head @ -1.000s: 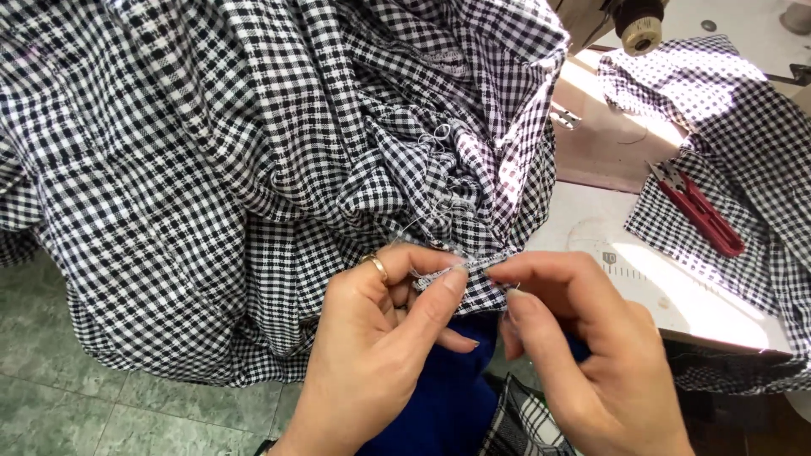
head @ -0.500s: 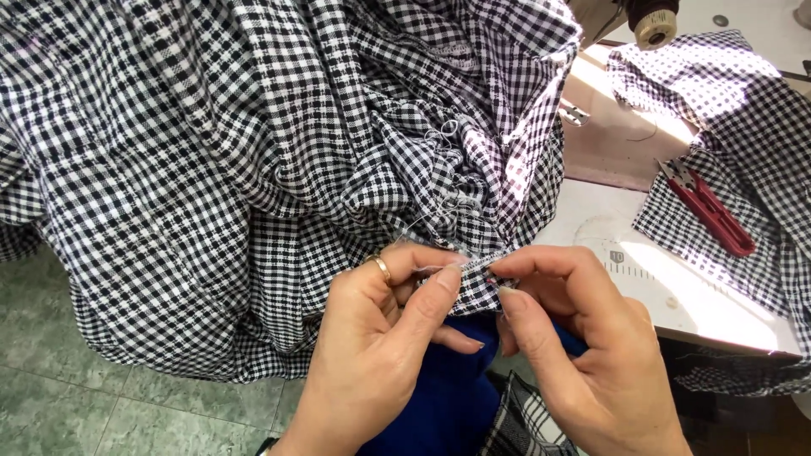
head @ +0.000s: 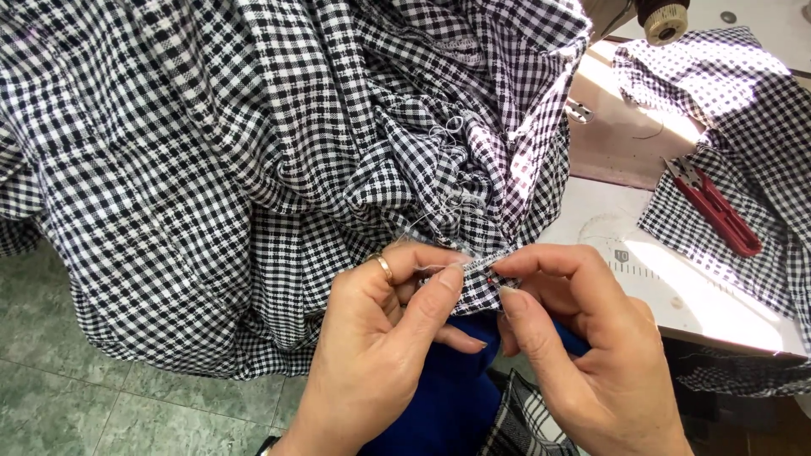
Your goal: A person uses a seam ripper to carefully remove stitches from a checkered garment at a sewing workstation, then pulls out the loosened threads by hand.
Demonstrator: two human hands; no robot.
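A large black-and-white gingham checked cotton garment (head: 253,169) fills most of the view, heaped in deep folds over the person's lap and spilling down towards a green tiled floor (head: 76,397) at lower left. Near its middle the cloth is drawn into a tight cluster of gathers (head: 439,169), with several loose pale thread ends (head: 448,127) curling out of it.

To the right stands a white sewing table (head: 676,287) with a printed measuring scale along its near edge. On it lies a smaller piece of the same checked fabric (head: 718,93), and across that piece rest slim red-handled thread snips (head: 714,207). A round tan machine knob (head: 666,21) shows at the top edge.

At the lower centre, both hands meet on one narrow stitched edge of the garment (head: 486,262), just below the gathers. The left hand (head: 389,338), wearing a gold ring (head: 384,268), pinches the edge between thumb and forefinger. The right hand (head: 583,355) pinches the same edge from the other side, fingertips nearly touching the left's; a tiny dark red tip shows between them, too small to identify. Bright blue cloth (head: 439,380) lies beneath the hands.

Judging by this, the gathering seems already sewn, and fine handwork on the seam edge appears under way; the straggling threads are not yet trimmed and the snips lie untouched.
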